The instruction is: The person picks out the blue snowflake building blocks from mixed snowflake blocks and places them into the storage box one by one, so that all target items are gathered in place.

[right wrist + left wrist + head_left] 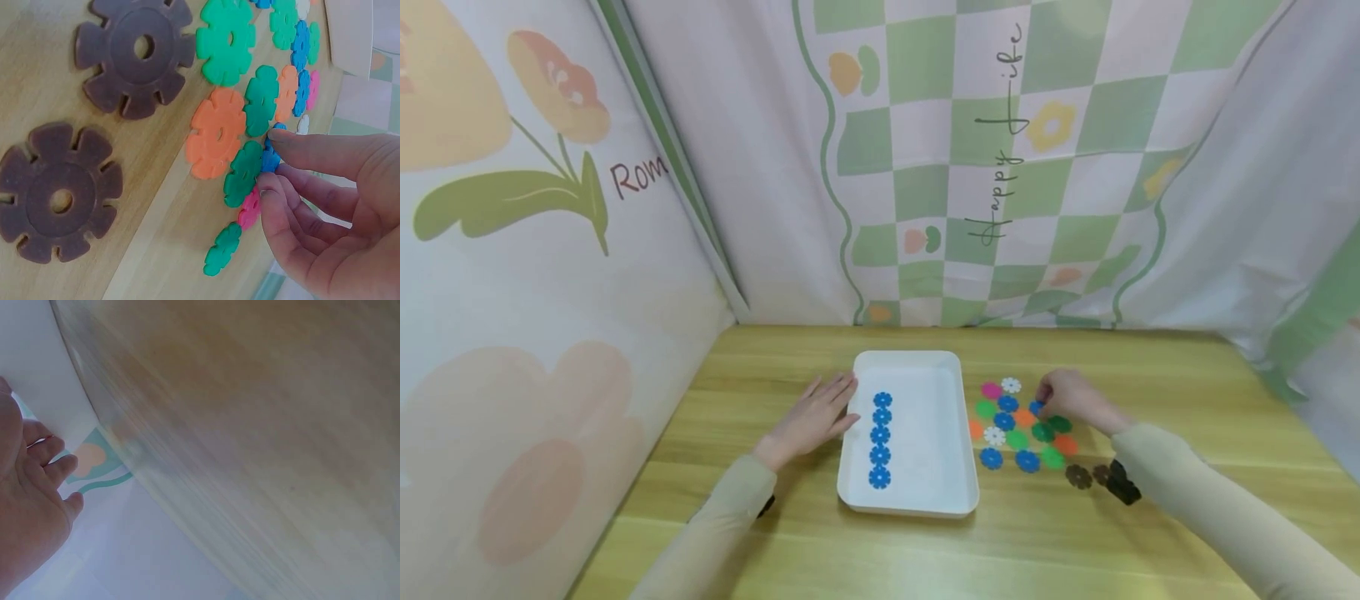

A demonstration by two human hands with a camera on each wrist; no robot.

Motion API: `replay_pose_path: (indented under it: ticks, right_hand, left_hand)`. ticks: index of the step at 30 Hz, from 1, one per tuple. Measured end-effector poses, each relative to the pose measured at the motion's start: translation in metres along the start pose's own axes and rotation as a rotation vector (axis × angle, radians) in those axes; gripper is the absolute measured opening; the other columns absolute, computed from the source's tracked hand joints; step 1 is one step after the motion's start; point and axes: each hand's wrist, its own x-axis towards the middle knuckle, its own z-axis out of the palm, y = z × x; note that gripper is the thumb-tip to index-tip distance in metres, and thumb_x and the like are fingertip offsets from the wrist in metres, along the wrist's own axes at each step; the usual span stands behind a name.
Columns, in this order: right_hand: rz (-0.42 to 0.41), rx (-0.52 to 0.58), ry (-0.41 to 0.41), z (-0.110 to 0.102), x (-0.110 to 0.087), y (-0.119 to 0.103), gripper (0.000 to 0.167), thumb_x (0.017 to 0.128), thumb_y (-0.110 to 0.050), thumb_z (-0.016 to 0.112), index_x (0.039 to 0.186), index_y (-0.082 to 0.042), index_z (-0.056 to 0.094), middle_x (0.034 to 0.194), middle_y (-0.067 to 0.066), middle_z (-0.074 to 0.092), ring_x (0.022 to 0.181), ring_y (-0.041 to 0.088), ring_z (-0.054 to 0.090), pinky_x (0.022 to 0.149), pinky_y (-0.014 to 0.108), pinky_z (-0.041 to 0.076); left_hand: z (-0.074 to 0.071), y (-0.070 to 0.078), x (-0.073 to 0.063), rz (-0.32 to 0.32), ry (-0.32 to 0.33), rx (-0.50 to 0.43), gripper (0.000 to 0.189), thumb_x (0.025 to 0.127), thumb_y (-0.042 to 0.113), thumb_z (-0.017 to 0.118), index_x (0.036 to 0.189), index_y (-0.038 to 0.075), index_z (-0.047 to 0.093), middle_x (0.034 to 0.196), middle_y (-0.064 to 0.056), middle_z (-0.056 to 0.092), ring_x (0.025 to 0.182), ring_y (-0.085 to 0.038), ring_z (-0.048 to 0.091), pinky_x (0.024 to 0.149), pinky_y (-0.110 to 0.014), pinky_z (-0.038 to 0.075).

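My left hand rests with extended fingers against the left rim of a white tray. Inside that tray, several blue notched discs, flower-shaped with a center hole, form a column along the left side. At the right, my right hand pinches another blue notched disc between thumb and fingertips, among the loose pieces. Beside it in the right wrist view lie a dark green disc and an orange disc. The left wrist view shows my left fingers at the white tray's edge.
Right of the tray, loose discs in white, pink, light green, orange and blue spread over the wooden table. Brown discs lie nearer my right sleeve. A printed curtain hangs behind the table.
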Motion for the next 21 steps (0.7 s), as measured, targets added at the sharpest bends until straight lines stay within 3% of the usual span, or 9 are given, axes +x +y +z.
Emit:
replay_pose_path:
  ticks: [13, 21]
  right_hand:
    - [0.008, -0.003, 0.029, 0.002, 0.003, 0.005, 0.024, 0.074, -0.002, 0.078, 0.089, 0.004, 0.061, 0.083, 0.014, 0.062, 0.072, 0.021, 0.053, 0.060, 0.030, 0.049]
    - [0.002, -0.009, 0.038, -0.001, 0.004, 0.011, 0.021, 0.074, -0.002, 0.077, 0.087, 0.003, 0.060, 0.080, 0.011, 0.061, 0.069, 0.019, 0.052, 0.059, 0.029, 0.046]
  left_hand:
    - [0.001, 0.000, 0.001, -0.001, -0.009, 0.012, 0.067, 0.106, 0.049, 0.035, 0.156, 0.006, 0.027, 0.165, -0.009, 0.025, 0.153, -0.027, 0.027, 0.126, -0.051, 0.020]
    - [0.003, -0.002, 0.000, 0.013, 0.020, 0.001, 0.066, 0.106, 0.047, 0.037, 0.155, 0.005, 0.030, 0.163, -0.011, 0.028, 0.151, -0.028, 0.030, 0.125, -0.052, 0.023]
